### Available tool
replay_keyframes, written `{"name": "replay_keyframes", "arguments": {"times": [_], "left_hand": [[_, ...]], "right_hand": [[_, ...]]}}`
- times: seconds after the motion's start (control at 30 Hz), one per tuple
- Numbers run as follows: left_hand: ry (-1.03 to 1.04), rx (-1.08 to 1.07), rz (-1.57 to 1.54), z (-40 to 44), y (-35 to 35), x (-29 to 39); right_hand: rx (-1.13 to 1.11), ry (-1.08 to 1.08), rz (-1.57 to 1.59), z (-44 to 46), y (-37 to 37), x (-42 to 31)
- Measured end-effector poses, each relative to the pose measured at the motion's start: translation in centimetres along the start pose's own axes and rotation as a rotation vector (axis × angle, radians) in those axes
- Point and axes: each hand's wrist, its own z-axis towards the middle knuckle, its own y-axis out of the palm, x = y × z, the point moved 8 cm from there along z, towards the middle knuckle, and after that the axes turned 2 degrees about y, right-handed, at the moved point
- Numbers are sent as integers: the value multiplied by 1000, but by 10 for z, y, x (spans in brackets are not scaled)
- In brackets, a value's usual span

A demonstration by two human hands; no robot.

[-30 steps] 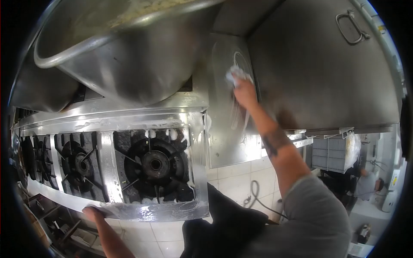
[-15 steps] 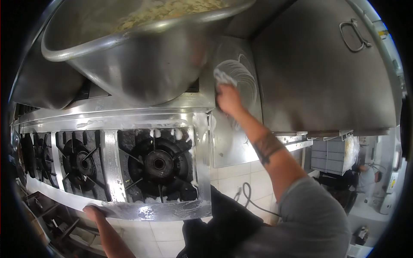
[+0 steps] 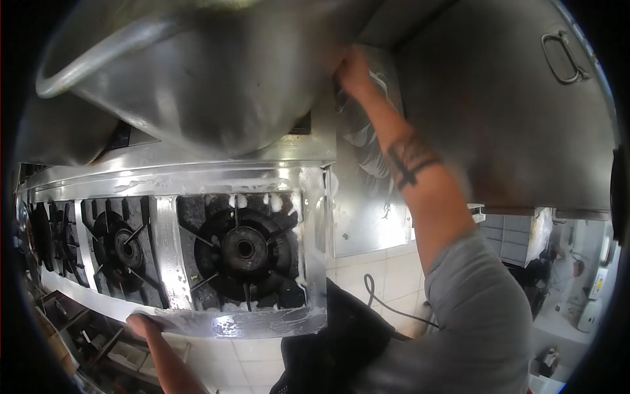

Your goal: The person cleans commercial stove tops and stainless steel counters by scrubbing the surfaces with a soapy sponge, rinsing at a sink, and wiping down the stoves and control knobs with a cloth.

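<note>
My right hand reaches far up the metal side panel, close beside the large metal pan. Its fingers are curled, and whatever they hold is hidden and blurred. Streaks of white suds mark the panel below it. My left hand is closed at the front edge of the gas stove, its fingers partly out of sight. Foam clings around the right black burner grate.
A second burner sits to the left. At the right stands a big metal cabinet with a handle. A grey hose lies on the tiled floor. Grey racks stand beyond my arm.
My right hand has moved up and away along the panel, and the foamy whitish thing in it no longer shows. Suds streaks lie where it was. My left hand stays at the stove edge.
</note>
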Motion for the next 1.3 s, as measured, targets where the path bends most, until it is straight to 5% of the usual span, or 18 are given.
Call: {"name": "replay_keyframes", "arguments": {"times": [0.13, 0.33, 0.4, 0.5, 0.57, 0.7, 0.87, 1.07, 1.13, 1.23, 1.3], "left_hand": [[79, -53, -37, -2, 4, 7], [95, 8, 64, 43, -4, -27], [574, -22, 554, 50, -2, -8], [333, -42, 280, 34, -1, -5], [320, -38, 296, 28, -1, 0], [311, -98, 138, 7, 4, 6], [197, 0, 217, 26, 1, -10], [112, -77, 157, 23, 2, -9], [181, -56, 118, 24, 4, -2], [112, -16, 62, 20, 4, -4], [270, -42, 96, 19, 1, -2]], "right_hand": [[4, 26, 334, -104, -40, -55], [-55, -62, 16, -40, -25, -37], [-1, -114, -69, -40, -24, -41], [34, -194, -29, -101, -56, -81], [-190, -92, 299, -135, -62, -88], [-51, -173, -42, -57, -29, -42], [-8, -106, 113, -103, -46, -72], [-333, -22, 292, -173, -82, -103], [-145, 127, 31, -141, -76, -54], [-255, 167, -290, -127, -65, -26], [-140, 37, -333, -134, -33, 6]]}}
